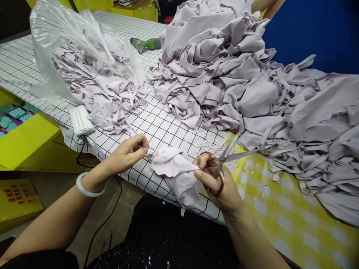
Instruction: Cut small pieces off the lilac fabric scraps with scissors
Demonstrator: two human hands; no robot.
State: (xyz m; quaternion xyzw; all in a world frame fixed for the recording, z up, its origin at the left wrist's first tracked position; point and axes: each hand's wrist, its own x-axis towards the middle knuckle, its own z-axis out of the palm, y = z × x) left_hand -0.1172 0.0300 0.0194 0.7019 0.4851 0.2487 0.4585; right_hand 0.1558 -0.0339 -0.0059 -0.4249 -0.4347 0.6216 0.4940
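Observation:
A pale lilac fabric piece hangs between my hands at the near table edge. My left hand pinches a thin strip at its left end, thumb and forefinger together. On the other side, my right hand grips the fabric's right edge between thumb and finger. That same hand also carries a pair of scissors, its fingers through the handle loops. The scissor blades stand apart, pointing away toward the large lilac fabric pile. A pale bangle circles my left wrist.
A clear plastic bag with lilac pieces spilling out lies at the left. Near it are a white power bank with a cable and a green-handled tool. Small scraps litter the checked cloth. Yellow boxes stand at lower left.

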